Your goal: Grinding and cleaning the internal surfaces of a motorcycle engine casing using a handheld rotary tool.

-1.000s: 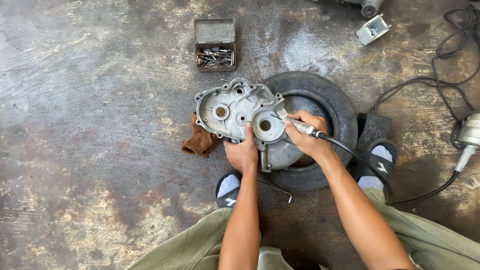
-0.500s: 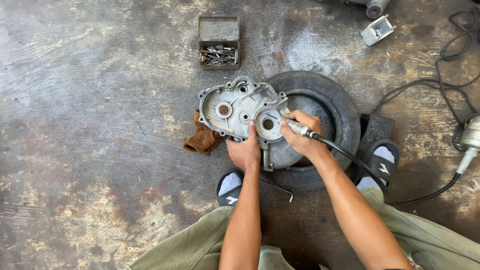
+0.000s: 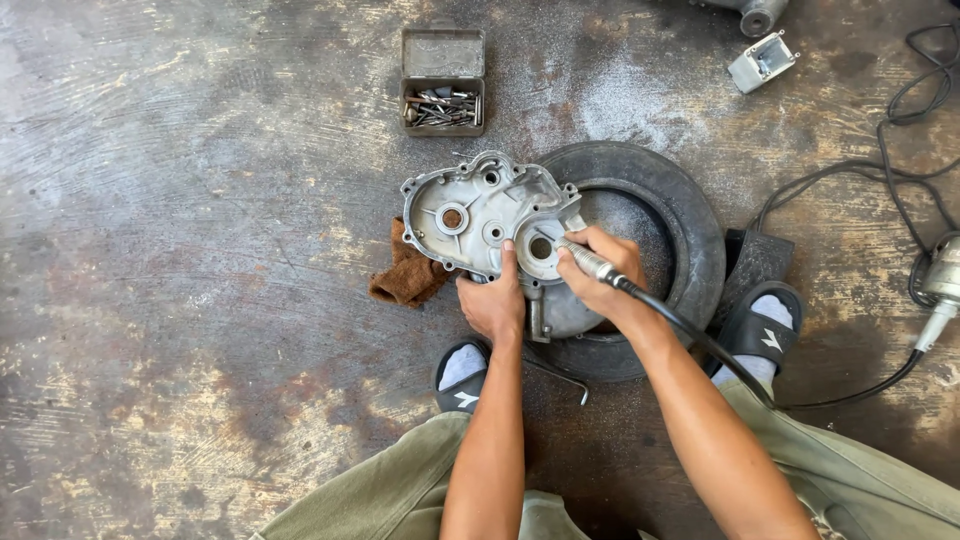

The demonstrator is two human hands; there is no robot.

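Right hand grips grinder handpiece above stained concrete floor.

Stained concrete floor, tyre, rag, screw tin

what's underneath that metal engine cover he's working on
The engine cover rests partly on a small black tyre, with a brown rag under its left edge. What lies under its middle is hidden.
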